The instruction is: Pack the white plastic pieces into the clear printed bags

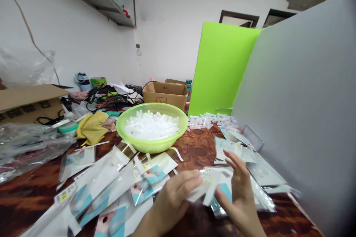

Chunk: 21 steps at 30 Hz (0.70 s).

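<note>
My left hand (pixel 176 196) is closed on the edge of a clear plastic packet (pixel 207 183) with a printed card inside; motion blurs it in part. To its right my right hand (pixel 239 189) has fingers and thumb apart, the thumb close to the packet; whether it touches cannot be told. Several more packets (pixel 150 172) with blue-and-white cards lie overlapping on the left. Others form a pile (pixel 265 170) by the right hand. Beyond both hands stands a light green bowl (pixel 152 145), heaped with small translucent white plastic pieces (pixel 152 125).
More small white pieces (pixel 210 120) lie loose on the dark wooden table (pixel 198 148). A green panel (pixel 222 70) and a grey panel (pixel 300 92) rise on the right. Cardboard box (pixel 166 94), yellow cloth (pixel 92 127) and plastic bags (pixel 30 148) occupy the back and left.
</note>
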Available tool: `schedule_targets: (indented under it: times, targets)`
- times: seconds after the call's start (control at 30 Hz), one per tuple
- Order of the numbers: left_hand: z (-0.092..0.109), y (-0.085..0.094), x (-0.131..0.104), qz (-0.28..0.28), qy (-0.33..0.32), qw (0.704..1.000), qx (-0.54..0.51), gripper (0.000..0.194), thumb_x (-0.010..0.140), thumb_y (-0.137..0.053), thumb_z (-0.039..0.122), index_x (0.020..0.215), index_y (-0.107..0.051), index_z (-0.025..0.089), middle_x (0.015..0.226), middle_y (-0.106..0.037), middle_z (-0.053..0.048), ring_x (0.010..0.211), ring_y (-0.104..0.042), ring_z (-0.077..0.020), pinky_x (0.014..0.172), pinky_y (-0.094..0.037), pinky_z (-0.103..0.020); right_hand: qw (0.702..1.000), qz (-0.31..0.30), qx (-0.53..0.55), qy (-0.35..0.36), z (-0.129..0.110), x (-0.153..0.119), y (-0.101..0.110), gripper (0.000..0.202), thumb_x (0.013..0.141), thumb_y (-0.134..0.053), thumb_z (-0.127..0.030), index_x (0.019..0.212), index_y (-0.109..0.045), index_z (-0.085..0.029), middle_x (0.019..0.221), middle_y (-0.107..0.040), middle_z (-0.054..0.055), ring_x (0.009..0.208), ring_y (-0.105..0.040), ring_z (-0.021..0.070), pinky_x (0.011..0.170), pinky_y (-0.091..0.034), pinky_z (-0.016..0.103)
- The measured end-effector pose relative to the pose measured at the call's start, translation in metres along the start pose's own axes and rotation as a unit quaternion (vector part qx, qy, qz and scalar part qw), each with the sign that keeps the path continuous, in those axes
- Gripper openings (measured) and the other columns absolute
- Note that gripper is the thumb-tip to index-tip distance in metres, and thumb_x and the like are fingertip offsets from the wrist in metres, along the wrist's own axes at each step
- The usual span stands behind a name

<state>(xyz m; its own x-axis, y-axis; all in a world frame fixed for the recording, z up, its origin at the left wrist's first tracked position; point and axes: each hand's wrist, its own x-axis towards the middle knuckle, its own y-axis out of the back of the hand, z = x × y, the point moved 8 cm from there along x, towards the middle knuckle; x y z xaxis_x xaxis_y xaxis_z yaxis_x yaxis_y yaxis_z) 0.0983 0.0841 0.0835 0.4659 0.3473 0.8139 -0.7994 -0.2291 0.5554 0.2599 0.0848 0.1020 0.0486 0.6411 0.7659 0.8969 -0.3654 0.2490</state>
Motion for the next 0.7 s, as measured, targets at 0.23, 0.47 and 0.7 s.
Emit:
schedule_targets:
  times: [0.23, 0.47, 0.7]
  targets:
    - [-0.034, -0.019, -0.015, -0.101, 0.119, 0.969, 0.190, 0.059, 0.080, -0.065, 0.024, 0.134, -0.042, 0.016, 0.133, -0.054, -0.015, 0.124, -0.048, -0.0327, 0.097, -0.046, -0.054, 0.994, 0.075, -0.070, -0.037, 0.008, 0.043, 0.056, 0.008, 0.083, -0.065, -0.025, 0.078, -0.070, -0.022, 0.080, -0.072, 0.003, 0.074, -0.067, 0.0194, 0.072, -0.054, 0.031]
    - [-0.069, -0.012, -0.043, -0.137, 0.248, 0.890, 0.357, 0.044, 0.074, -0.058, 0.002, 0.118, -0.059, 0.007, 0.098, -0.068, -0.016, 0.087, -0.062, -0.0352, 0.069, -0.052, -0.048, 0.926, 0.112, -0.357, 0.041, 0.043, 0.030, 0.101, 0.034, 0.086, -0.055, -0.046, 0.104, -0.067, -0.019, 0.103, -0.068, 0.012, 0.105, -0.055, 0.0315, 0.091, -0.042, 0.053]
    - [-0.059, 0.001, -0.028, -0.079, 0.221, 0.911, 0.338, 0.041, 0.088, -0.047, 0.014, 0.129, -0.046, 0.015, 0.108, -0.066, -0.010, 0.095, -0.064, -0.0237, 0.076, -0.054, -0.036, 0.931, 0.133, -0.338, -0.021, 0.032, 0.001, 0.099, 0.031, 0.085, -0.055, -0.048, 0.098, -0.066, -0.022, 0.102, -0.065, 0.009, 0.103, -0.055, 0.0295, 0.093, -0.040, 0.048]
